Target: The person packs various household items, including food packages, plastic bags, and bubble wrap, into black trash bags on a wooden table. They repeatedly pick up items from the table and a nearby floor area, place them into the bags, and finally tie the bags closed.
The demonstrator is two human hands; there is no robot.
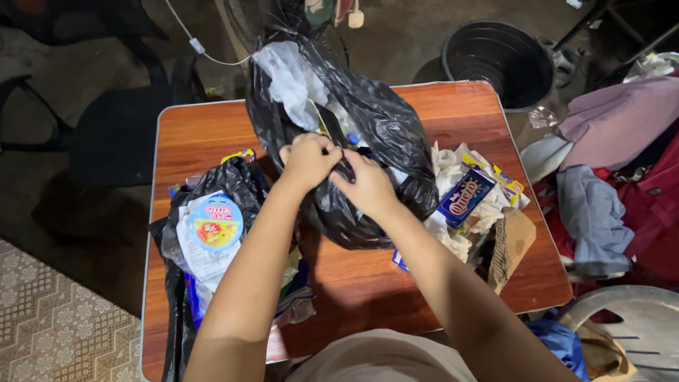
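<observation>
Both hands meet at the gathered mouth of the full black bag (353, 141), which stands on the middle of the table (212, 134). The left hand (308, 159) is closed, fingers curled over a bunch of black plastic; the right hand (368, 185) pinches the neighbouring fold, knuckles touching the left. White plastic (290, 78) pokes from the bag's far opening, so the grip looks best kept tight and low on the neck, both folds drawn together so nothing spills.

Left of the black bag lies a second black bag (226, 187), slumped open with a round blue-rimmed lid (216, 223) and wrappers on top, hanging over the table's left edge. Right of the black bag sits a heap of crumpled paper (453, 237) with a dark blue carton (465, 198) and torn cardboard (511, 247) reaching the right edge. Bare wood shows just in front of the black bag, and behind it on either side, the likeliest room for shifting it. Beyond its far right corner, on the floor, stands a black bucket (498, 64); clothes (615, 163) pile further right.
</observation>
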